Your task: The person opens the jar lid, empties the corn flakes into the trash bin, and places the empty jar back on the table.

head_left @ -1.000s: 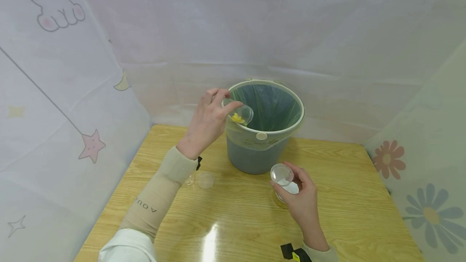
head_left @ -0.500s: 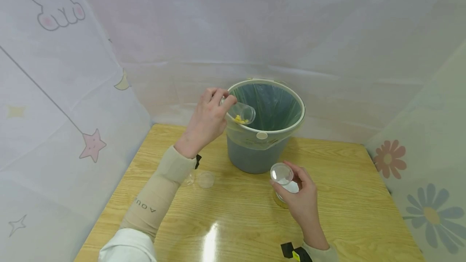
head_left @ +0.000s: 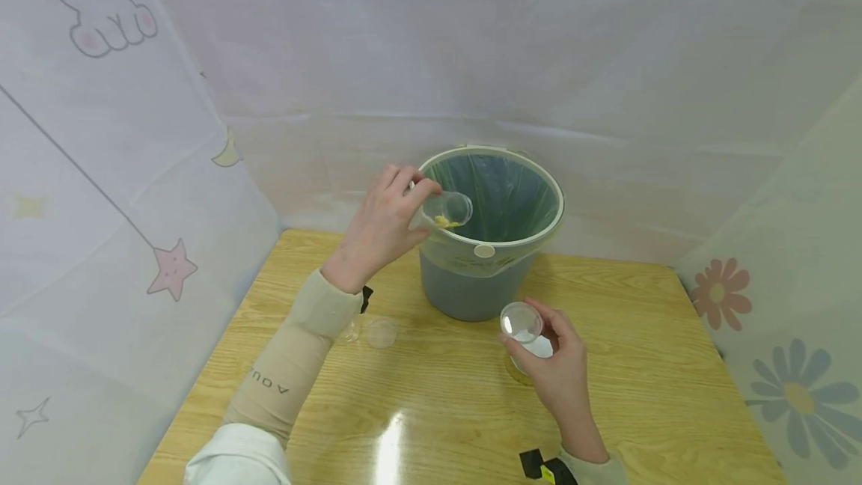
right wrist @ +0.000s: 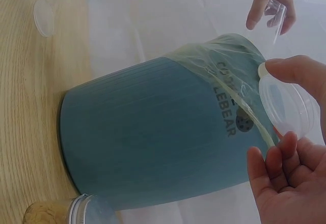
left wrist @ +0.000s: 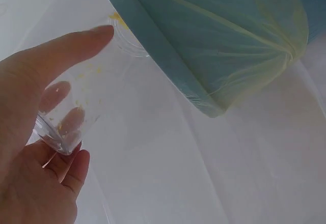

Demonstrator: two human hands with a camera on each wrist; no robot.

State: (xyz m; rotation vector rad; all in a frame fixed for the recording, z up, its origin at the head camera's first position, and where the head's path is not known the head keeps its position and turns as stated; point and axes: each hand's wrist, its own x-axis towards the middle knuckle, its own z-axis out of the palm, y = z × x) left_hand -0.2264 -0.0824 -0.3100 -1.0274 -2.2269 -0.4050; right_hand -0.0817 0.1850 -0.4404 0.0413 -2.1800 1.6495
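Observation:
My left hand (head_left: 384, 219) grips a clear plastic cup (head_left: 436, 208), tilted with its mouth over the near left rim of a grey-blue bin (head_left: 465, 294). Yellow bits (head_left: 445, 221) lie along the cup's lower side near the mouth. A few specks cling to its wall in the left wrist view. In front of the bin, my right hand (head_left: 559, 365) pinches a round clear plastic lid (head_left: 521, 322) by its edge. Below it a jar (right wrist: 53, 211) with golden contents and a silvery rim stands on the table, partly hidden by the hand in the head view.
A pale bag (head_left: 471, 260) lines the bin and folds over its rim. Left of the bin, a round clear lid (head_left: 381, 332) and another clear plastic piece (head_left: 351, 333) lie on the wooden table (head_left: 438, 410). Printed cloth walls (head_left: 431, 58) surround the table.
My left hand has shifted its fingers on the cup, and the cup's mouth sits slightly further right over the bin. The yellow bits have shifted inside it. My right hand stays put.

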